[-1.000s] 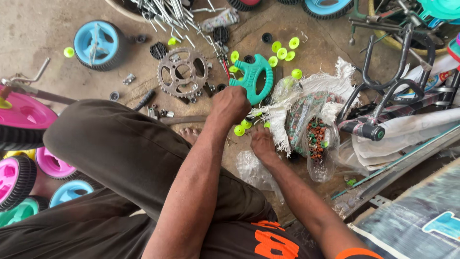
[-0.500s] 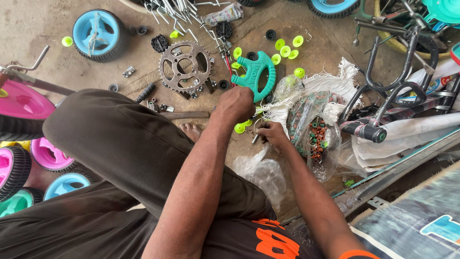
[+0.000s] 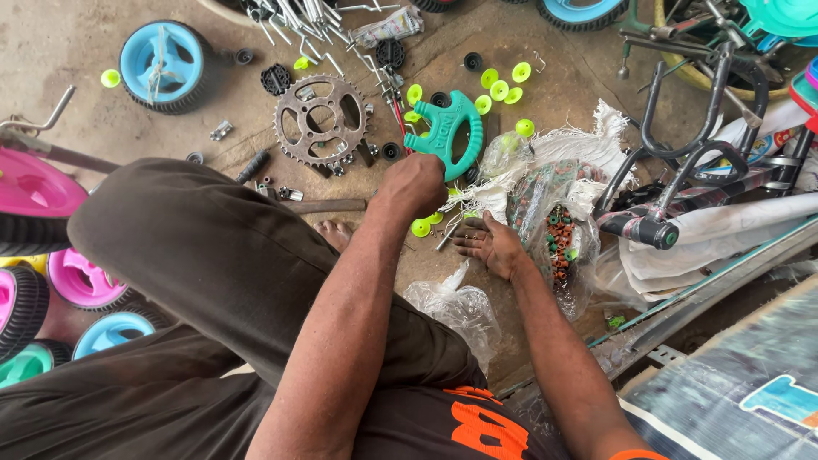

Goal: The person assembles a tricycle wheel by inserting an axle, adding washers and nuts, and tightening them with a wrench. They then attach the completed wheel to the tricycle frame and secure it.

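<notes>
Head view: we see our left hand point(image 3: 415, 183) closed in a fist above the concrete floor point(image 3: 51, 51), its grip hidden from us, just below the teal plastic D-shaped handle point(image 3: 446, 129). Our right hand point(image 3: 487, 244) lies open, palm up with fingers loosely spread, near small lime-green plastic caps point(image 3: 423, 225) and beside a clear plastic bag of small red and green parts point(image 3: 554, 230). A rusty steel chain sprocket point(image 3: 322, 119) lies left of the handle.
</notes>
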